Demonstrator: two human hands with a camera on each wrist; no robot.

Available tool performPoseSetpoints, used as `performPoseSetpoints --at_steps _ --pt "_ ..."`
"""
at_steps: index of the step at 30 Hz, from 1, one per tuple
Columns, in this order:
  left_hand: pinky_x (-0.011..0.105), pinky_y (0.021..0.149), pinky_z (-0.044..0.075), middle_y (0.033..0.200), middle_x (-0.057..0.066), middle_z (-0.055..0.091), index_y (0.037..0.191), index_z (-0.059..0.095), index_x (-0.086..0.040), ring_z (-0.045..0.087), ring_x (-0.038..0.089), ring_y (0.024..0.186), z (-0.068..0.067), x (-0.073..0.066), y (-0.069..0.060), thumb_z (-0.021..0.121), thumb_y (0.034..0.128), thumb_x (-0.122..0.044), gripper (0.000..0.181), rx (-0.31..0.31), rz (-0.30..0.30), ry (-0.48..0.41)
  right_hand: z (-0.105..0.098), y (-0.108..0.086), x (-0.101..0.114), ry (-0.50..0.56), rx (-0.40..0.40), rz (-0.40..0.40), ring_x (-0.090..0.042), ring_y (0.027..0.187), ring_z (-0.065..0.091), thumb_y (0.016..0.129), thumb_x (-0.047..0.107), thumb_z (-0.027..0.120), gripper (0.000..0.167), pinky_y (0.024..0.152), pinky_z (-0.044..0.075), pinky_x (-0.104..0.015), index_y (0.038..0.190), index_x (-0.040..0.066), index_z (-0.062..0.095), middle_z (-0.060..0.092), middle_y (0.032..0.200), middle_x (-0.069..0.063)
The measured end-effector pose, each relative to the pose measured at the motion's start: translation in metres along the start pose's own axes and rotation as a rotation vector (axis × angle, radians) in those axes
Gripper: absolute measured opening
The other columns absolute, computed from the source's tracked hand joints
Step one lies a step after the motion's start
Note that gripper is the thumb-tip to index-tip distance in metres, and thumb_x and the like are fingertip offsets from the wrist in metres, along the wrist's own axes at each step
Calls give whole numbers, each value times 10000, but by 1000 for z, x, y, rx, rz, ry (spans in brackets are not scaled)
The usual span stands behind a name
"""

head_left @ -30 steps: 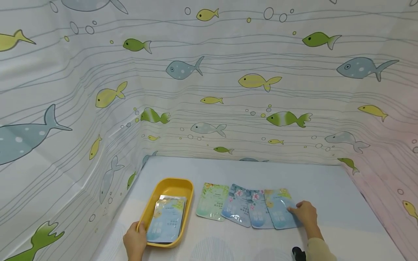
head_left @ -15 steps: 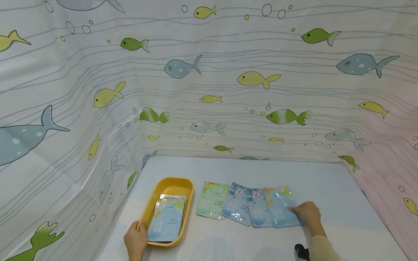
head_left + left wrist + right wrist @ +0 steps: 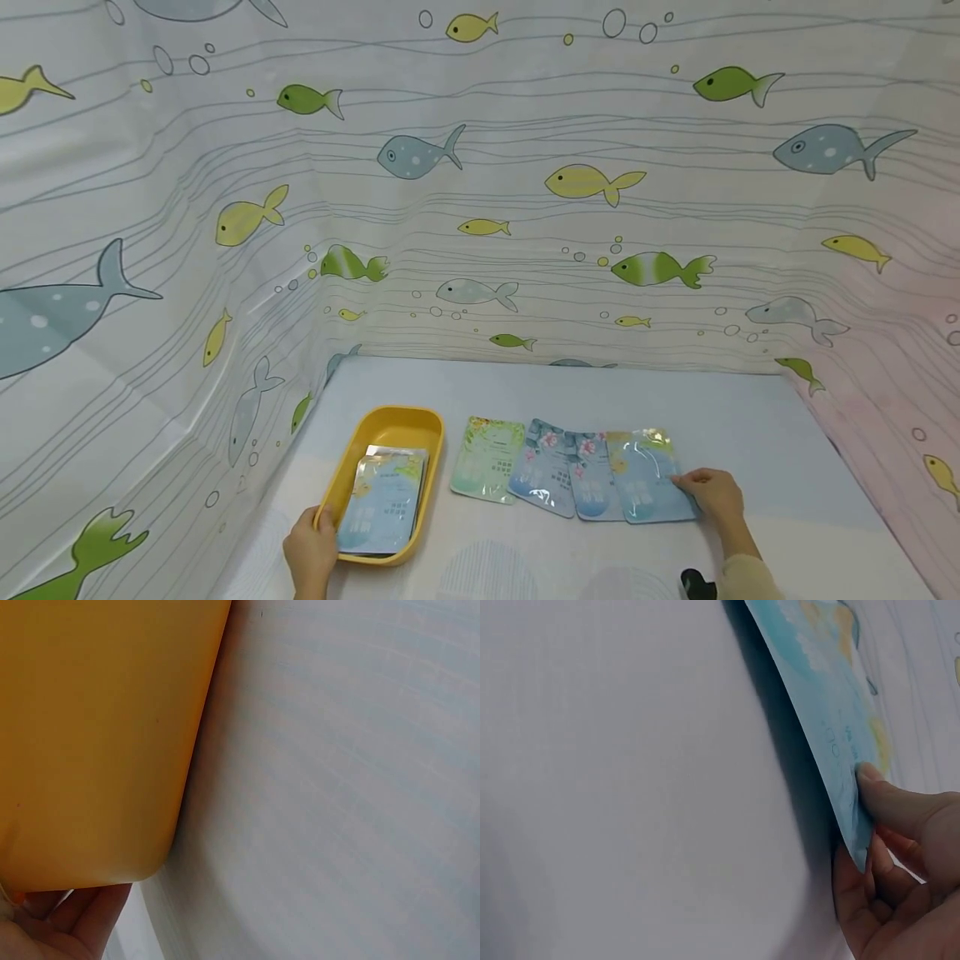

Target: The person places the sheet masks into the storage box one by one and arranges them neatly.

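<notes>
Over the table (image 3: 765, 433), the right hand (image 3: 716, 497) pinches a blue packet (image 3: 648, 482).

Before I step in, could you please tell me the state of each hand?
Left hand: closed, gripping the yellow tray.
Right hand: closed, pinching the rightmost blue packet in the row.

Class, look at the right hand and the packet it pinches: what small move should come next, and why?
Probably lift the rightmost packet clear of the table: the right hand pinches its raised edge, and it lies partly over the pink-flowered packet beside it, so nothing seems to pin it down.
</notes>
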State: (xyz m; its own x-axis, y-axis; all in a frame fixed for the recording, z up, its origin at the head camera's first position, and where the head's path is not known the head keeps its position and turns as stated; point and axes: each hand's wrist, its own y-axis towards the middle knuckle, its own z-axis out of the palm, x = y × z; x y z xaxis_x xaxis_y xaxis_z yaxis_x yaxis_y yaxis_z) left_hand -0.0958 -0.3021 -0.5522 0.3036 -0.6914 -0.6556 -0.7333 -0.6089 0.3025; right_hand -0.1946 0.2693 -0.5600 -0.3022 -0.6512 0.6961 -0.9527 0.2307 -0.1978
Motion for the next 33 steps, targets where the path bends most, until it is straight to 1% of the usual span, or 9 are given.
performPoseSetpoints --at_steps 2,6,13,18,23,26,27,30,33 --pt "578 661 424 826 333 627 917 606 152 578 525 718 0 1 0 546 888 -46 209 2 -2 2 0 1 -3 10 3 2 -374 883 544 830 245 666 321 763 400 -476 858 -74 657 633 888 -240" --pt "568 649 418 822 328 629 912 609 146 578 516 704 1 1 0 543 885 -47 206 -1 1 0 1 4 -9 37 32 9 -462 999 519 816 266 694 408 853 391 -537 971 -109 647 620 1005 -298" --pt "564 647 414 825 327 629 917 606 149 578 508 704 0 1 0 544 891 -50 210 10 -2 1 -1 3 -12 129 110 75 -543 1232 325 815 301 704 555 1004 282 -587 1147 -126 582 461 1278 -361" --pt "571 659 409 829 331 627 922 604 153 573 516 712 -1 1 -1 544 893 -51 215 12 -12 -1 -2 0 -16 171 148 78 -553 1266 265 828 335 691 613 1023 251 -591 1209 -119 537 369 1349 -372" --pt "572 661 410 826 330 627 924 604 156 572 516 712 -1 2 0 548 893 -54 220 7 -12 -1 -2 -2 -16 206 136 75 -539 1261 288 840 347 676 618 1022 257 -590 1230 -107 523 356 1360 -370" --pt "576 669 412 830 330 628 925 605 154 574 518 718 -1 2 0 551 890 -53 217 9 -16 -3 -1 -4 -15 224 119 86 -519 1228 342 843 345 675 613 996 295 -584 1235 -101 521 384 1339 -366" --pt "576 674 413 836 331 628 926 605 154 574 520 725 -1 1 0 551 891 -53 217 11 -20 -4 -2 -5 -15 228 109 83 -504 1191 386 838 347 681 611 954 355 -557 1228 -99 530 413 1314 -364" --pt "575 677 413 843 333 627 929 603 155 575 514 728 -2 0 0 549 891 -51 216 21 -32 -6 -2 -8 -15 235 72 72 -416 1042 484 821 334 702 593 770 452 -389 1204 -94 555 507 1180 -346" --pt "573 676 413 848 335 625 936 601 157 575 511 730 -2 -1 -1 547 893 -49 218 27 -44 -6 -3 -12 -14 245 45 63 -258 860 507 819 284 708 556 616 393 -248 1198 -96 564 590 937 -215"
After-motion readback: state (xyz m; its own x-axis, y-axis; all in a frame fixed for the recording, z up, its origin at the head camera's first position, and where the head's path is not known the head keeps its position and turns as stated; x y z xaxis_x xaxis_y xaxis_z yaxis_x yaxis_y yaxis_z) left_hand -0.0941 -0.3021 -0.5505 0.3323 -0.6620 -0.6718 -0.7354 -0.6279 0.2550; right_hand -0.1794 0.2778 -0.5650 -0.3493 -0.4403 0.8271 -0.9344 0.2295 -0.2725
